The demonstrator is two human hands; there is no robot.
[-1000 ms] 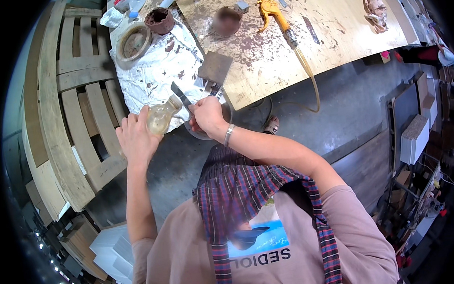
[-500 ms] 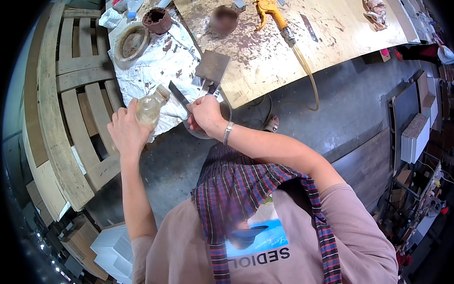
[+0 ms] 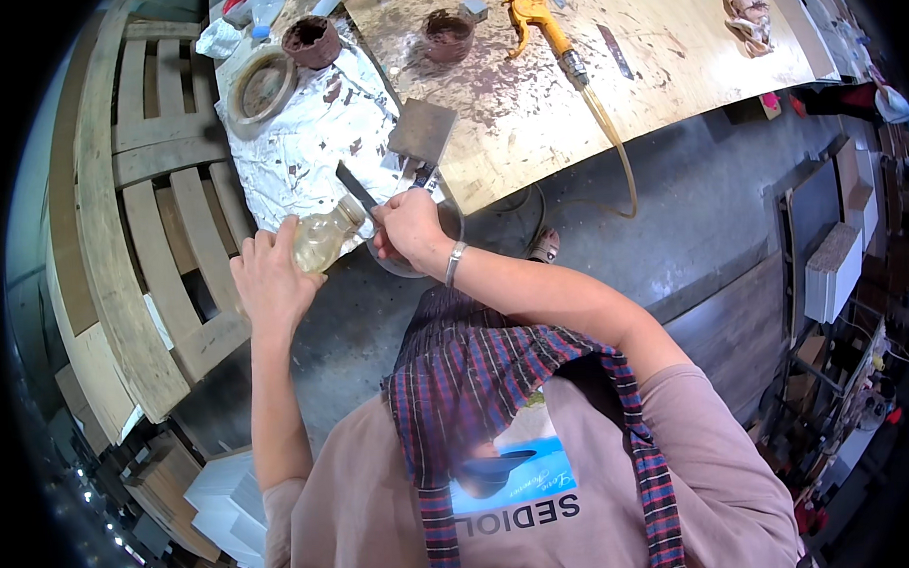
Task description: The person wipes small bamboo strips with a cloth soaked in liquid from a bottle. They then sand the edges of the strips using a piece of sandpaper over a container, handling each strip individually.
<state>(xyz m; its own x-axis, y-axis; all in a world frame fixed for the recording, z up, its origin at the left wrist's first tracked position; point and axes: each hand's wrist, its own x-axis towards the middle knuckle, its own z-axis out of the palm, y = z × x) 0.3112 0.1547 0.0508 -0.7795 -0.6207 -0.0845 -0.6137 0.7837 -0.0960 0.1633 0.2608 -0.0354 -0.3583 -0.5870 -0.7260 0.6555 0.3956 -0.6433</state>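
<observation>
My left hand [image 3: 277, 275] is wrapped round a clear bottle [image 3: 319, 241] with pale yellowish liquid in it. The bottle lies tilted, its neck pointing at my right hand [image 3: 410, 228]. That hand is closed on a dark flat blade [image 3: 355, 184], whose tip points up and left over the white sheet. Under my right hand sits a round bowl [image 3: 452, 224], mostly hidden by the hand and wrist. Just beyond stands a square metal plate [image 3: 422, 130] with a dark fitting below it.
On the white sheet [image 3: 315, 154] are a round ring-rimmed dish [image 3: 288, 95] and a brown-crusted pot [image 3: 312, 43]. A second brown-stained cup [image 3: 448, 36] and a yellow air gun [image 3: 533, 19] with its hose rest on the wooden board [image 3: 529, 131]. A wooden pallet [image 3: 162, 224] stands at left.
My left hand has brought the bottle to the right and slightly nearer me, so its neck is now close to my right hand. The right hand and blade have barely moved.
</observation>
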